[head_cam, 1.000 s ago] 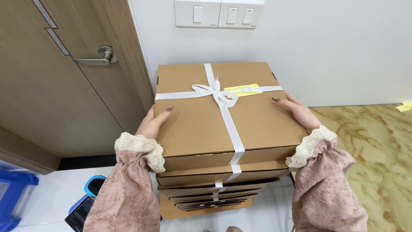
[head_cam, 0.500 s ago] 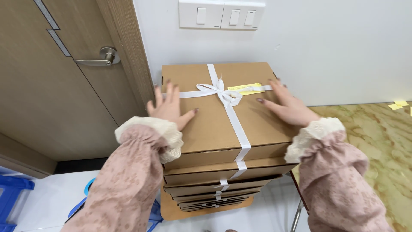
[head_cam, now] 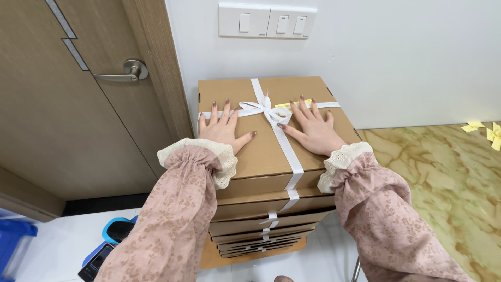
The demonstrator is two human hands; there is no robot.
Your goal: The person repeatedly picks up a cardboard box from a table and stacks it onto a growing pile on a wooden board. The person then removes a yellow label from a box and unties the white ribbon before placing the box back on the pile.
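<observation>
Brown cardboard box (head_cam: 261, 151) topping stack, white ribbon bow (head_cam: 266, 108) between hands, yellow label (head_cam: 286, 105) at right fingertips. Left hand (head_cam: 222, 130), right hand (head_cam: 312, 130) flat, fingers spread, pressing lid.

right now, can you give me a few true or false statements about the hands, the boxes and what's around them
1. Both hands lie flat on the top box. True: the left hand and right hand rest palm down on its lid.
2. The ribbon is red. False: it is white, tied in a bow.
3. The top box sits alone on the floor. False: it tops a stack of boxes.
4. A door handle is to the left of the boxes. True.
5. The right hand grips the bow. False: it lies open beside it.
</observation>
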